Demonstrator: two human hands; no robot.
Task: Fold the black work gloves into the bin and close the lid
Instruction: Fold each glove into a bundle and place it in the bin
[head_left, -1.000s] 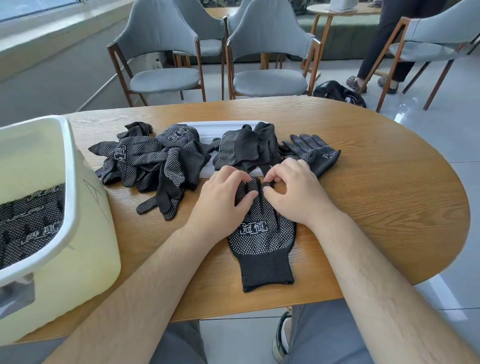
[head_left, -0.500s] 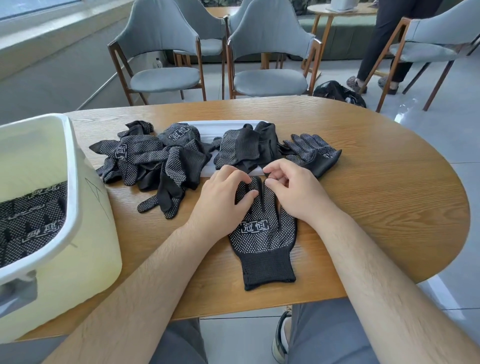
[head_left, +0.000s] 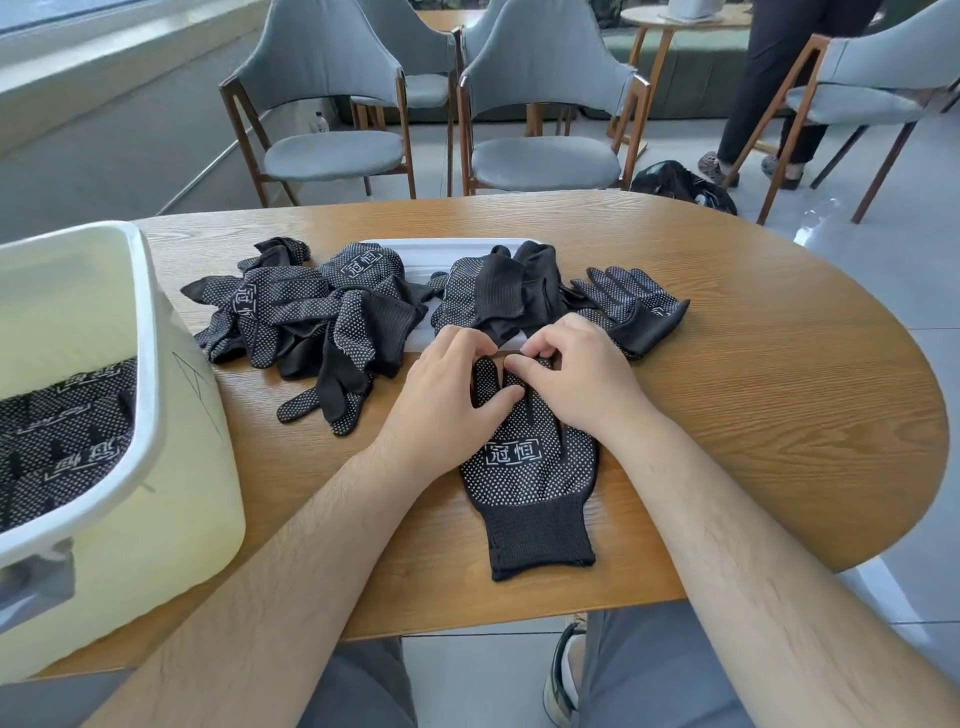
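Note:
A black dotted work glove (head_left: 524, 467) lies flat on the wooden table (head_left: 753, 389), cuff toward me. My left hand (head_left: 441, 384) and my right hand (head_left: 576, 374) sit side by side over its finger end. Both have curled fingers pinching the glove's fingers, which they mostly hide. The white bin (head_left: 150, 332) stands at the left with folded gloves (head_left: 62, 431) inside. Its white lid (head_left: 447, 250) lies flat at the back, under loose gloves.
A heap of loose black gloves (head_left: 311, 317) lies between the bin and my hands. A second bunch (head_left: 498, 291) and a single glove (head_left: 634, 306) lie just beyond my hands. Grey chairs (head_left: 540, 156) stand behind the table, and a person stands at the far right.
Both hands have crept a little farther along the glove's fingers toward the tips. The glove's palm and cuff have stayed in place.

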